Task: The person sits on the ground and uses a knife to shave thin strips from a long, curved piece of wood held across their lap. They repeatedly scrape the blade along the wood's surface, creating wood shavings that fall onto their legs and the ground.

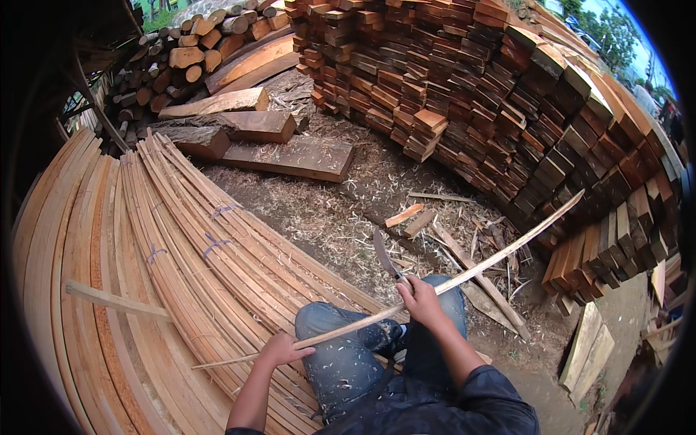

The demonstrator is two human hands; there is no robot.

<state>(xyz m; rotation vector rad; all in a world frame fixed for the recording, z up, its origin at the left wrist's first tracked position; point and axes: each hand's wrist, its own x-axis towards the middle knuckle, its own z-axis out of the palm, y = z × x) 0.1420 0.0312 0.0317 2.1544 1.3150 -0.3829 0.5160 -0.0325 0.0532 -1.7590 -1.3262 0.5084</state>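
Observation:
A long, thin wooden strip [500,255] runs slantwise across my knees, from lower left to upper right. Near its lower-left end, my left hand [279,350] is closed round it. My right hand [420,299] grips the handle of a knife [382,250] with a broad, slightly curved blade that points up and away. The strip passes right beside that hand; whether they touch, I cannot tell. Below the strip are my bent legs in jeans [337,370], flecked with wood shavings.
Bundled long wooden strips [217,268] lie at my left, with a short batten [116,301] across them. Thick beams [290,156] and logs [185,56] lie farther back. A tall stack of boards [464,94] curves round the right. Shavings and offcuts [420,223] cover the ground ahead.

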